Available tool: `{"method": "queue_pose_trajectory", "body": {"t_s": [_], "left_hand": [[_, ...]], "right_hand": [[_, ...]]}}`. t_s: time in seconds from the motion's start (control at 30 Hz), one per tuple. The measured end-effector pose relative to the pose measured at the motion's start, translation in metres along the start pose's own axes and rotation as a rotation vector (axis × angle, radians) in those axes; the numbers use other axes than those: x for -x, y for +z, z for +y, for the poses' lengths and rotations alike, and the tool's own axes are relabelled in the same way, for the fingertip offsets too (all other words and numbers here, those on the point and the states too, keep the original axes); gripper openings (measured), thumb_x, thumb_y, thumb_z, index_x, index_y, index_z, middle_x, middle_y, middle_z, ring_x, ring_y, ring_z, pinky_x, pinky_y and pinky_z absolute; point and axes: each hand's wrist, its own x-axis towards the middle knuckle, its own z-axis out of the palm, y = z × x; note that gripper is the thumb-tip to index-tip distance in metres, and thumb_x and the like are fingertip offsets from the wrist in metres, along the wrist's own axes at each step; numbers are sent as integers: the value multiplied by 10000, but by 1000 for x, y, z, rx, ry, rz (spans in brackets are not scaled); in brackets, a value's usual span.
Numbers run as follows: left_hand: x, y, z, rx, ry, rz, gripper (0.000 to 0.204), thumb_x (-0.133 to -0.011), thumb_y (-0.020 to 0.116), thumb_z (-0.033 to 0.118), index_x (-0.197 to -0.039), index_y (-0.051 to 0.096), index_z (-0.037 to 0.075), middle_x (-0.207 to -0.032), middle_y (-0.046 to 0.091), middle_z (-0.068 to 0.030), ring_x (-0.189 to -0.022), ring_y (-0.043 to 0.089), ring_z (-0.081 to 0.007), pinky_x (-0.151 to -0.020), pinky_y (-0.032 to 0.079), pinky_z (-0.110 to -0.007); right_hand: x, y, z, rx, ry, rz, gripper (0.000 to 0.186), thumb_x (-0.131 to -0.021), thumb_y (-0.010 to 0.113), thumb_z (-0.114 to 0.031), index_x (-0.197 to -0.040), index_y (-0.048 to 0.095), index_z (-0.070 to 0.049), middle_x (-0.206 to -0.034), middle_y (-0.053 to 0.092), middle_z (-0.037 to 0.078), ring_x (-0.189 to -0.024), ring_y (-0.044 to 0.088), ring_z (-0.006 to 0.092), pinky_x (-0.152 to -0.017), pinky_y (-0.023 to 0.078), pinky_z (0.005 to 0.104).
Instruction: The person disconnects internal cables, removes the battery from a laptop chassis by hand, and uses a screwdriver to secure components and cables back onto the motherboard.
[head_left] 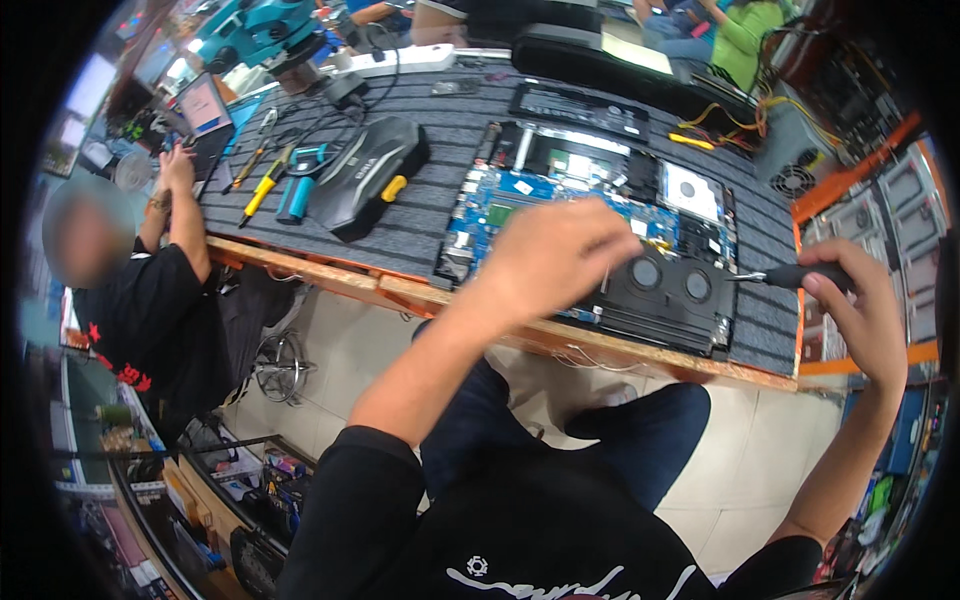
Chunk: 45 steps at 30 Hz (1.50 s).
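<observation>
An opened laptop base [690, 245] lies on the striped mat, its blue circuit board [480, 195] and two round fan openings exposed. Above the middle of it is my left hand [560, 250], fingers curled and pressed together; whatever they may hold is hidden. It covers part of the board. My right hand [855, 290], off the laptop's right edge, grips a dark-handled screwdriver [790, 276]. The thin metal shaft points left, its tip close to the fan section's right side. Behind the laptop rests a flat black battery [580, 110].
Left of the laptop stand a black hard case [370, 175], a yellow-handled tool [262, 190] and a teal tool [295, 198]. A teal microscope [265, 40] rises at the back. Another person [150, 300] sits at the left. A power supply [795, 150] with wires stands at the right.
</observation>
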Motion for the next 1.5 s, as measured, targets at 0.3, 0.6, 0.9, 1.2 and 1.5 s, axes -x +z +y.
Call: {"method": "queue_pose_trajectory", "body": {"t_s": [0.3, 0.6, 0.9, 1.2, 1.5], "left_hand": [[-47, -160, -167, -590, -251, 5, 394, -1055, 510, 350, -991, 610, -26, -963, 664, -252, -982, 631, -450, -853, 485, -497], [-75, -162, -222, -844, -402, -384, 200, -889, 700, 289, -973, 780, 126, -973, 757, -165, -941, 723, -366, -839, 573, -480], [-86, -162, -244, -826, -441, -435, 135, -816, 733, 223, -868, 777, 107, -925, 759, -147, -903, 731, -340, -812, 576, -455], [-121, -168, -269, -902, -347, -315, 169, -854, 701, 240, -929, 760, 101, -906, 745, -142, -896, 720, -340, -786, 564, -452], [-138, -151, -281, -1029, -345, -476, 105, -797, 682, 161, -879, 744, 142, -945, 752, -106, -918, 730, -316, -777, 580, -451]], "right_hand": [[43, 86, 168, -343, 345, 297, 212, -1047, 620, -179, -1181, 659, -19, -975, 634, -3, -878, 535, 63, -802, 439, 219], [45, 114, 159, -158, 327, 477, 284, -1060, 613, -220, -1239, 653, -4, -1186, 683, 72, -1119, 594, 148, -1018, 439, 299], [43, 115, 157, -100, 310, 477, 268, -1059, 606, -200, -1237, 653, -5, -1200, 683, 80, -1149, 591, 169, -1045, 426, 309], [49, 113, 168, -132, 339, 443, 276, -1063, 596, -196, -1251, 652, -2, -1224, 667, 92, -1170, 579, 182, -1054, 409, 310], [46, 116, 166, -191, 338, 465, 244, -1053, 596, -146, -1228, 641, 18, -1199, 680, 94, -1166, 592, 190, -1059, 417, 322]]}}
